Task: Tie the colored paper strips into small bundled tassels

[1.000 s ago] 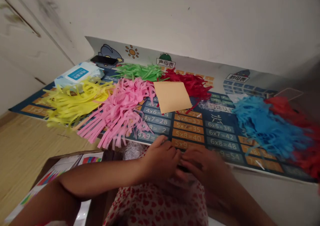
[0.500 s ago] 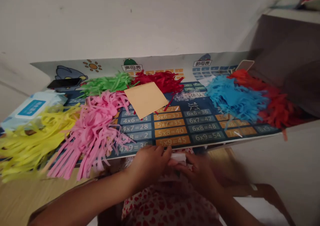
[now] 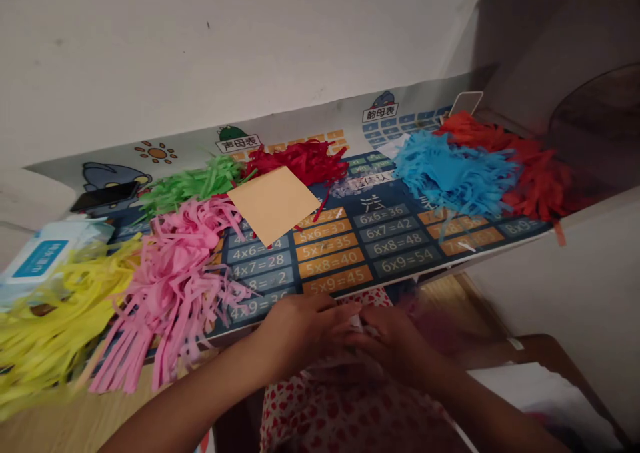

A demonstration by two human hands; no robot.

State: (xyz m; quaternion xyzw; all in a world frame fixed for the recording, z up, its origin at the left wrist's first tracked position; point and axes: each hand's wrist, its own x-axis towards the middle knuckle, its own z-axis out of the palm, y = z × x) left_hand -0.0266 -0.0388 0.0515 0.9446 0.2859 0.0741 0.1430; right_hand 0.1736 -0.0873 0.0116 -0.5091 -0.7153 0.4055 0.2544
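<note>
Close together at the table's front edge, my left hand point(image 3: 305, 329) and my right hand point(image 3: 393, 339) have their fingers closed round a small whitish piece point(image 3: 356, 321), mostly hidden between them. It looks like thin paper or film. Beyond the hands, a tan square sheet point(image 3: 273, 205) lies on the printed mat point(image 3: 330, 266), partly over a dark red bunch of paper strips point(image 3: 305, 163). Pink strips point(image 3: 180, 273) lie left of my left hand and hang over the edge.
Green point(image 3: 195, 183) and yellow strips point(image 3: 65, 313) lie at the left, by a wipes packet point(image 3: 45, 259) and a black phone point(image 3: 105, 197). Blue point(image 3: 455, 173) and orange-red strips point(image 3: 535, 169) are at the right. White sheets point(image 3: 545, 399) sit low at the right.
The view has shifted and tilted, so the table's things appear moved left. My hands have drawn closer together, and less of the whitish piece shows between them.
</note>
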